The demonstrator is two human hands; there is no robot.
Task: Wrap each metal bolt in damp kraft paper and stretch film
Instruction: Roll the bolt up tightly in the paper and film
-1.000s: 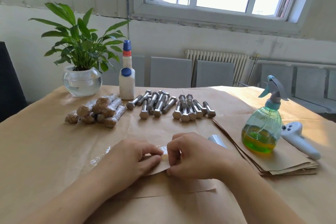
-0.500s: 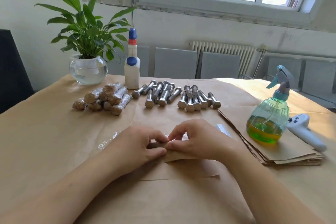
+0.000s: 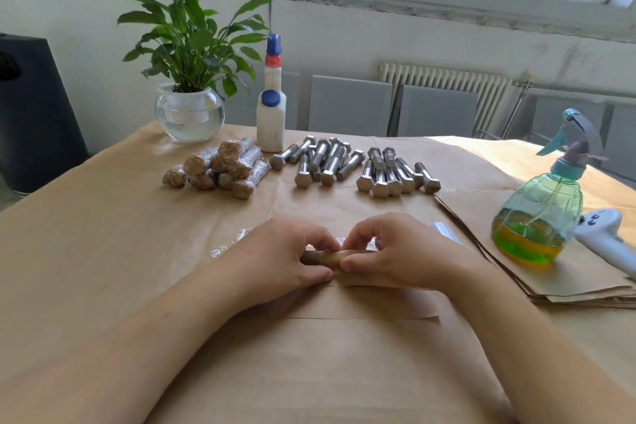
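Your left hand [image 3: 275,258] and right hand [image 3: 395,251] both curl around the brown kraft-paper roll [image 3: 335,256]; the bolt inside is probably hidden.

I see a brown kraft-paper roll [image 3: 325,256] lying horizontal on the table. Bare bolts [image 3: 347,165] and film-wrapped bundles [image 3: 220,169] lie beyond it.
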